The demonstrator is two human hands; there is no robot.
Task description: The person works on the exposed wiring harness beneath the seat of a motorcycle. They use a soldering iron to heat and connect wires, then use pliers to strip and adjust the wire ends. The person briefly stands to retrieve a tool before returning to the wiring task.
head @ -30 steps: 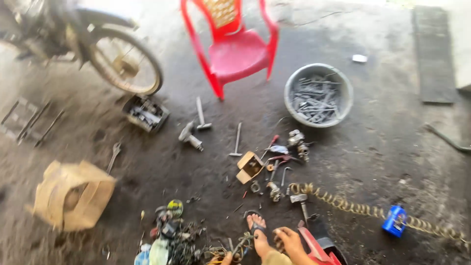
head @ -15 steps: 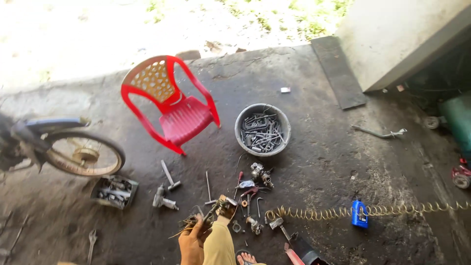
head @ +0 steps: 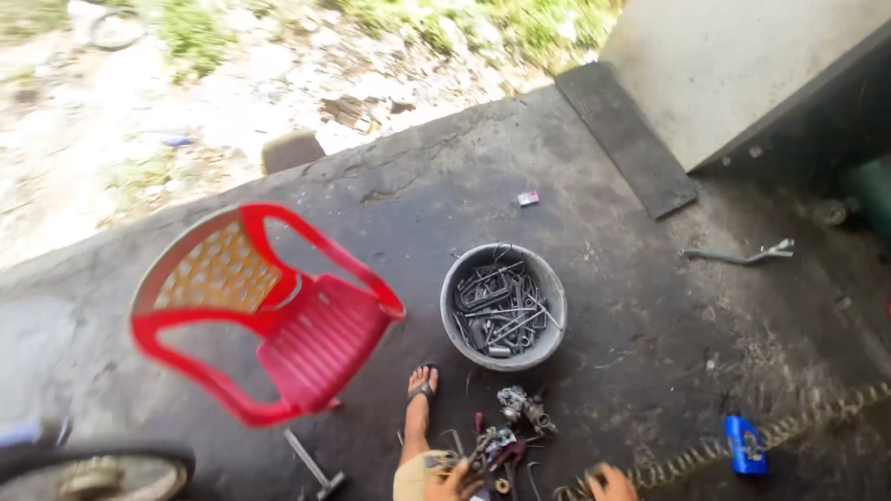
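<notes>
Left hand clutching small metal parts; right hand grip unclear, on coiled spring. One bucket, one red chair.

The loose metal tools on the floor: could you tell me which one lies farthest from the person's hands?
The long bent metal bar at the far right, alone near the dark wall, beyond the bucket; the others cluster by the hands.

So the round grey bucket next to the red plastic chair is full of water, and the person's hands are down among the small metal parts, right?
Not quite. The head view shows the bucket holds a heap of metal tools, not water. The rest stands: it sits beside the red chair, and the left hand and right hand are down among the small metal parts.
</notes>
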